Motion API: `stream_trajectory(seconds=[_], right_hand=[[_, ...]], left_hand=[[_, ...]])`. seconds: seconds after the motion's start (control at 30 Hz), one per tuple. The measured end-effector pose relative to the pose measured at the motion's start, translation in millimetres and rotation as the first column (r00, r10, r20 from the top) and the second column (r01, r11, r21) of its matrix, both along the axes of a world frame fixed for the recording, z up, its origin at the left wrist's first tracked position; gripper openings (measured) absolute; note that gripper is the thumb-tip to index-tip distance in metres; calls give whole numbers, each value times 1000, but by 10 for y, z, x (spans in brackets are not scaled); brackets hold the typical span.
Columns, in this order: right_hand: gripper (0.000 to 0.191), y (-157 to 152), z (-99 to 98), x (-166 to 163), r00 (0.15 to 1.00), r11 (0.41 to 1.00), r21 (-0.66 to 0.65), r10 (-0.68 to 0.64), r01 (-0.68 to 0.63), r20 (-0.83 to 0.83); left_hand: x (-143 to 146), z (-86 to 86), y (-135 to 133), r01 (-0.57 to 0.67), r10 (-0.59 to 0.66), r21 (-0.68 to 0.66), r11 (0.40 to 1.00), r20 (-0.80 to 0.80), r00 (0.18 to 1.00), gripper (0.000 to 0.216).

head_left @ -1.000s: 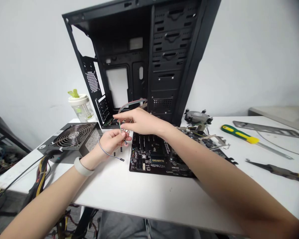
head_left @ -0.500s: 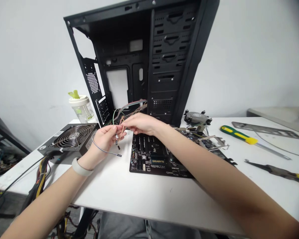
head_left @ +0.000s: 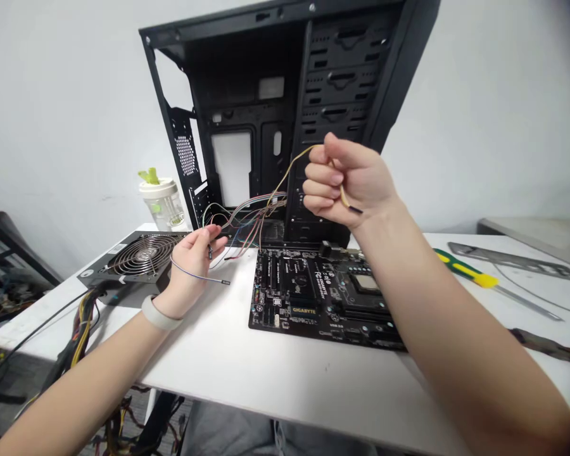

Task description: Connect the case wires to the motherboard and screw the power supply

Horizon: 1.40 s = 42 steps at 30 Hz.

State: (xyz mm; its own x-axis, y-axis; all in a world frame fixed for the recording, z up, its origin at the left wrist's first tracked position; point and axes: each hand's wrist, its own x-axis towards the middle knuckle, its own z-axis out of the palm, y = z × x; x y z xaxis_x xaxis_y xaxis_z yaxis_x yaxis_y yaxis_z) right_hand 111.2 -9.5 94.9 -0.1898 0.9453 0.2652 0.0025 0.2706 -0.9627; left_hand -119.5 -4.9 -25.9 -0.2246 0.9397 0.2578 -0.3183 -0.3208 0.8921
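My right hand (head_left: 342, 180) is raised in front of the drive bays, its fingers curled round a thin yellow wire (head_left: 292, 166). The wire's small black connector (head_left: 356, 209) dangles beside the wrist. Lower left, my left hand (head_left: 197, 256) is closed on thin front-panel cables (head_left: 211, 251), thumb against the fingers. A grey-blue lead (head_left: 197, 273) with a black plug drapes across that wrist. More coloured wires (head_left: 253, 225) run from the black computer case (head_left: 297, 76) towards the left hand. The motherboard (head_left: 308, 304) lies flat on the table in front of the case.
A power supply (head_left: 142, 256) with a cable bundle (head_left: 78, 332) sits at left, near a lidded cup (head_left: 162, 206). On the right lie a screwdriver (head_left: 484, 278), a metal I/O plate (head_left: 517, 261) and pliers (head_left: 546, 345). The white table's (head_left: 209, 354) front edge is close.
My right hand has moved up and right from beside the left hand, drawing the yellow wire out of the bunch. The left hand stays low with the other cables. The view has shifted slightly.
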Motion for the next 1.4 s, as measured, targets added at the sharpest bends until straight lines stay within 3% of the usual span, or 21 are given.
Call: stream_trajectory(seconds=[0.1,0.23,0.37,0.5,0.63,0.73,0.8,0.87,1.0,1.1,1.2,1.4], right_hand=[[46,-6,-15,-15,995,995,-1,101,-101,17],[46,57,-63,-2,975,980,6,196,-198,105],[33,84,-96,29,966,979,-44,203,-198,161],[14,105,-135,56,920,953,-124,301,-278,251],[14,175,-213,33,760,915,-207,403,-346,510],[19,221,-276,-37,586,927,-217,364,-307,725],[20,241,-316,-89,532,939,-209,329,-274,780],[19,263,-362,-128,545,947,-207,312,-246,778],[18,350,-508,-189,648,954,-196,297,-225,702],[17,434,-658,-262,789,956,-197,291,-218,541],[17,503,-799,-341,911,936,-303,273,-177,309],[30,612,-978,-379,941,911,-386,246,-144,231]], left_hand=[[-5,0,-17,-15,15,18,1000,-17,1000,31],[-8,-10,-61,-35,51,144,989,-110,993,36],[-13,-4,-88,-55,101,264,963,-167,981,38],[-10,44,-87,-25,60,272,962,-123,991,40],[-14,86,-69,57,-41,252,966,-66,997,40],[-19,82,-50,97,-79,249,964,-83,993,44],[-19,66,-40,117,-92,217,969,-123,988,47],[-12,46,-34,121,-95,166,979,-158,983,50],[18,18,-28,108,-94,63,992,-189,977,51],[34,-2,-24,120,-119,-9,993,-192,974,47],[27,-43,-10,131,-135,-31,991,-194,972,44],[49,-236,74,136,-139,-29,990,-213,967,47]])
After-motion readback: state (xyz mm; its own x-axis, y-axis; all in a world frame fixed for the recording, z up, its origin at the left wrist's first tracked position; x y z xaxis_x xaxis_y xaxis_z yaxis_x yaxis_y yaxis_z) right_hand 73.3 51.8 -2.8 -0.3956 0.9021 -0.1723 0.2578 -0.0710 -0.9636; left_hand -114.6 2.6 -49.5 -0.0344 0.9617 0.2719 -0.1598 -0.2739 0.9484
